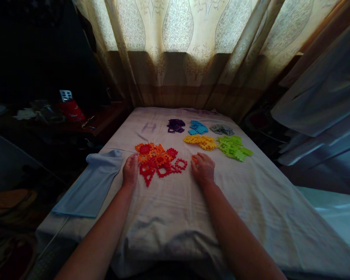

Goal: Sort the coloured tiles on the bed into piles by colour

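A loose pile of red toothed plastic pieces [163, 171] and orange toothed pieces [156, 154] lies on the cloth, red mostly toward me. At its left edge rests my left hand [130, 170], loosely cupped on its side, with nothing visible in it. My right hand [203, 167] is to the right of the pile, knuckles up and fingers curled around an orange plastic piece [195, 158], mostly covered by them. Beyond that hand sits a yellow pile [200, 142], with a lime green pile [234, 147] to its right. Farther back are purple [175, 125], blue [197, 127] and grey [221, 130] piles.
A pale cloth [175, 217] covers the table. Folded light blue fabric [90, 184] lies along the left edge. On a dark side table stand a red container [71, 111] and a glass jar [48, 111]. A curtain [177, 70] hangs behind; white fabric [317, 97] hangs at right.
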Motion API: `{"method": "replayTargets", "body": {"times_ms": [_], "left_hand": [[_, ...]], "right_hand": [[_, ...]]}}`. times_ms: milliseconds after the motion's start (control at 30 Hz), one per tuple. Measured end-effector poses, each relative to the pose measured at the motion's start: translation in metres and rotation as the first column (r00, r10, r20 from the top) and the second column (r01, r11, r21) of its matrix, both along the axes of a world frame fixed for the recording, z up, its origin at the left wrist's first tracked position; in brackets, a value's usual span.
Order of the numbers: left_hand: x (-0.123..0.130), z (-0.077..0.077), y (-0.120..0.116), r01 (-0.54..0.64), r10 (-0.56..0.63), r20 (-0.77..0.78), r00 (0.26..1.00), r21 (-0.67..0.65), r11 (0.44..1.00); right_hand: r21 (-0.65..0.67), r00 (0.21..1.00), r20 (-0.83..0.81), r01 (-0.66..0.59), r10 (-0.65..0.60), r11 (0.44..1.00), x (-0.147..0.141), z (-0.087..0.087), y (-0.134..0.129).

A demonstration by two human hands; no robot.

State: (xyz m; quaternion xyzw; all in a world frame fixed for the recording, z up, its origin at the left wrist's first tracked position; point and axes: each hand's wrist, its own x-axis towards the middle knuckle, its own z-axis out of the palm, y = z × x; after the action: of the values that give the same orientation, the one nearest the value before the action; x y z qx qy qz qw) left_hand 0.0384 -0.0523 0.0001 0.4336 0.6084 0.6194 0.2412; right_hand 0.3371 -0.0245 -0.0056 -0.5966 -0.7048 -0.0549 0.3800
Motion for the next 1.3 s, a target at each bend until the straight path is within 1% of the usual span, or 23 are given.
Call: {"method": "replayTargets", "body": {"times_ms": [100,167,233,300,433,500,600,667,733,833,900,933,1000,1067,1100,1167,1233,1300], "left_hand": [[-0.001,0.001,-0.001,0.022,-0.022,0.114,0.993,-0.002,1.000],[-0.001,0.003,-0.002,0.037,-0.037,0.159,0.987,0.003,0.999],[-0.001,0.004,-0.002,0.049,-0.050,0.180,0.982,0.010,0.999],[0.001,0.003,-0.002,0.063,-0.064,0.179,0.982,0.015,0.998],[0.006,-0.001,-0.002,0.106,-0.106,0.151,0.983,0.009,0.994],[0.008,-0.003,-0.003,0.130,-0.129,0.087,0.988,-0.010,0.991],[0.009,-0.003,-0.006,0.131,-0.138,-0.116,0.984,-0.065,0.989],[0.009,-0.001,-0.007,0.122,-0.142,-0.237,0.961,-0.097,0.988],[0.010,0.002,-0.009,0.122,-0.154,-0.322,0.934,-0.116,0.986],[0.011,0.007,-0.010,0.143,-0.186,-0.439,0.879,-0.129,0.981],[0.011,0.008,-0.011,0.172,-0.218,-0.514,0.829,-0.136,0.976],[0.011,0.008,-0.011,0.187,-0.234,-0.548,0.803,-0.141,0.972],[0.010,0.007,-0.012,0.206,-0.257,-0.601,0.757,-0.154,0.966],[0.009,0.006,-0.012,0.214,-0.271,-0.631,0.727,-0.167,0.963],[0.009,0.006,-0.012,0.214,-0.274,-0.639,0.719,-0.172,0.962],[0.008,0.006,-0.012,0.207,-0.270,-0.646,0.714,-0.173,0.963],[0.006,0.008,-0.012,0.192,-0.257,-0.648,0.717,-0.170,0.966],[0.002,0.011,-0.012,0.171,-0.237,-0.646,0.726,-0.164,0.972]], "right_hand": [[-0.003,0.987,0.070,-0.147,0.146,0.989,-0.024,0.010,-0.009],[-0.048,0.953,0.124,-0.272,0.276,0.961,-0.045,0.019,-0.015],[-0.111,0.915,0.158,-0.356,0.370,0.928,-0.067,0.028,-0.019],[-0.174,0.898,0.171,-0.378,0.406,0.909,-0.083,0.034,-0.019],[-0.261,0.905,0.179,-0.335,0.386,0.905,-0.100,0.037,-0.015],[-0.277,0.909,0.172,-0.327,0.381,0.904,-0.103,0.035,-0.013],[-0.270,0.911,0.143,-0.341,0.388,0.900,-0.103,0.029,-0.012],[-0.246,0.912,0.120,-0.356,0.392,0.902,-0.102,0.025,-0.012],[-0.207,0.913,0.089,-0.373,0.397,0.904,-0.100,0.022,-0.012],[-0.116,0.915,-0.011,-0.402,0.404,0.908,-0.091,0.022,-0.009],[-0.051,0.922,-0.112,-0.377,0.369,0.925,-0.079,0.025,-0.005],[-0.026,0.928,-0.171,-0.339,0.330,0.941,-0.070,0.027,-0.001],[-0.008,0.936,-0.290,-0.209,0.198,0.978,-0.050,0.031,0.008],[-0.056,0.919,-0.395,-0.038,0.013,0.998,-0.026,0.031,0.017],[-0.110,0.898,-0.431,0.044,-0.087,0.993,-0.014,0.031,0.021],[-0.236,0.856,-0.452,0.155,-0.250,0.959,0.006,0.027,0.026],[-0.328,0.840,-0.421,0.209,-0.341,0.921,0.018,0.022,0.029],[-0.373,0.847,-0.374,0.235,-0.377,0.898,0.024,0.017,0.029]]}}
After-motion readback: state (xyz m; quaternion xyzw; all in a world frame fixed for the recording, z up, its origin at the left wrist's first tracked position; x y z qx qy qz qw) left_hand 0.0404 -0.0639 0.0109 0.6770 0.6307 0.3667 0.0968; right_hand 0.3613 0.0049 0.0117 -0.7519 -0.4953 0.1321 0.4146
